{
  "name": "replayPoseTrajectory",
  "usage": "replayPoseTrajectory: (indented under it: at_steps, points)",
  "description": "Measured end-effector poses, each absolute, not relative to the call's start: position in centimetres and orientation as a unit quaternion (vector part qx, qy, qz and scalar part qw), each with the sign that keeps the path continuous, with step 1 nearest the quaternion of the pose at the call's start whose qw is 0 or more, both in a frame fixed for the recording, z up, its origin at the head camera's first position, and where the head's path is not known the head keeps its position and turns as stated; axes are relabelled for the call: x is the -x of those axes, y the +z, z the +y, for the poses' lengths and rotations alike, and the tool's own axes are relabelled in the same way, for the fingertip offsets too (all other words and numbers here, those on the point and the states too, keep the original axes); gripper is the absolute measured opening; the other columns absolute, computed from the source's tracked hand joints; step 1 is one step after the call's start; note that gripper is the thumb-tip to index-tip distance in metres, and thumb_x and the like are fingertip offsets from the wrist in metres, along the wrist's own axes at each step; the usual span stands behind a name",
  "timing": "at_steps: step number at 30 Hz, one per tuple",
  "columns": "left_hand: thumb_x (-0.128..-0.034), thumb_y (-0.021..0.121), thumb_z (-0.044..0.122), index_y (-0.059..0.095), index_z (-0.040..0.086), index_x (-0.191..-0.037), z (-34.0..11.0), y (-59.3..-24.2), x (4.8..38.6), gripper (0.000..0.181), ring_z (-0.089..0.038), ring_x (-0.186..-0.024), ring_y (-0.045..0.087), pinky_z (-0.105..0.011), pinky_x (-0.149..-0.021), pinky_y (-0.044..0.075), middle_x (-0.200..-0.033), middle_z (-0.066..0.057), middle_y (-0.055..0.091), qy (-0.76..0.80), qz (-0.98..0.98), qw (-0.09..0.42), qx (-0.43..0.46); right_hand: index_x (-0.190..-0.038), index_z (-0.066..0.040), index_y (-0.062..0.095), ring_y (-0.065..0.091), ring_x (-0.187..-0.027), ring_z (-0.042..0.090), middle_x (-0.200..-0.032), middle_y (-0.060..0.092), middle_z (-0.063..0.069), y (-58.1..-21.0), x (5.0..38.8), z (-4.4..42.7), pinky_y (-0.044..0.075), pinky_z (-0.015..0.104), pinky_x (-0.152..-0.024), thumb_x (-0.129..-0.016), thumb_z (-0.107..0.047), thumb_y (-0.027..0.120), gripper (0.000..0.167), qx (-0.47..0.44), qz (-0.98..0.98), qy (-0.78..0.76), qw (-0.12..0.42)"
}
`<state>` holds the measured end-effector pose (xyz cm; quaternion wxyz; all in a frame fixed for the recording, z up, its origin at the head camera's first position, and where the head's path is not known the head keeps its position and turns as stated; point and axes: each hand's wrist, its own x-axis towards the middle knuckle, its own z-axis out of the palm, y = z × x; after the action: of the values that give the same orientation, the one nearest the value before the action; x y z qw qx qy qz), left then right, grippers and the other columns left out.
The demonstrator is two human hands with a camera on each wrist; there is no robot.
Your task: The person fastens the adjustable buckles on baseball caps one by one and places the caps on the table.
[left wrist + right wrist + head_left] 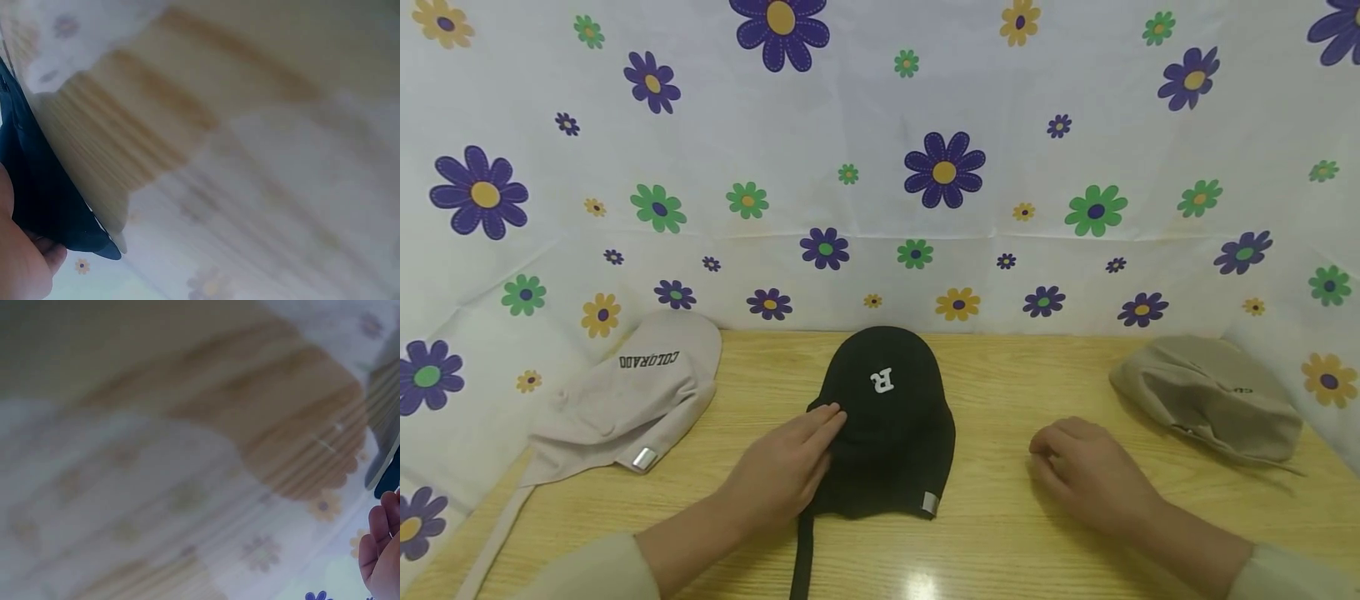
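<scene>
A black cap (pixel 887 450) with a white letter R lies in the middle of the wooden table, brim toward the back wall. My left hand (pixel 786 462) rests against its left side, fingers fairly straight and fingertips on the fabric; the thumb is hidden in the head view. The left wrist view catches part of that hand (pixel 25 256) beside the dark cap (pixel 47 187). To the right of the cap, my right hand (pixel 1090 479) hovers over or rests on the table, fingers loosely bent, holding nothing. In the right wrist view its fingers (pixel 380 531) appear at the edge.
At the left lies a pale pink cap (pixel 625 400) lettered COLORADO, its strap trailing toward the front. A crumpled khaki cap (pixel 1210 400) sits at the right, beyond my right hand. Flower-printed white cloth (pixel 865 125) encloses the table (pixel 1000 542) at the back and sides.
</scene>
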<state>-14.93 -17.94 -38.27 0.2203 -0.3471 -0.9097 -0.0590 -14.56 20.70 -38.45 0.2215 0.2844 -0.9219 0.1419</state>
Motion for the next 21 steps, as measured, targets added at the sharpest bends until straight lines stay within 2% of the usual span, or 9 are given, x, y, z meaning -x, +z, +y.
replayPoseTrajectory:
  at_steps: [10, 21]
  points:
    - [-0.0906, 0.069, 0.014, 0.061, -0.001, -0.132, -16.0, -38.1, 15.2, 0.045, -0.029, -0.124, 0.061, -0.040, -0.100, 0.051, -0.134, -0.016, 0.063, -0.058, -0.906, 0.220, 0.357, -0.086, -0.021, 0.070, 0.060, -0.085, 0.009, -0.086, 0.066, -0.011, -38.3, 14.6, 19.4, 0.053, 0.036, -0.081, -0.081, -0.009, 0.074, 0.014, -0.287, -0.929, 0.137, 0.191]
    - [-0.0921, 0.067, 0.015, 0.060, -0.003, -0.132, -14.4, -38.1, 15.4, 0.044, -0.029, -0.125, 0.061, -0.039, -0.101, 0.051, -0.134, -0.018, 0.062, -0.051, -0.899, 0.222, 0.373, -0.087, -0.019, 0.070, 0.061, -0.086, 0.010, -0.088, 0.068, -0.009, -38.2, 14.6, 18.2, 0.053, 0.035, -0.081, -0.080, -0.010, 0.076, 0.013, -0.304, -0.921, 0.133, 0.204]
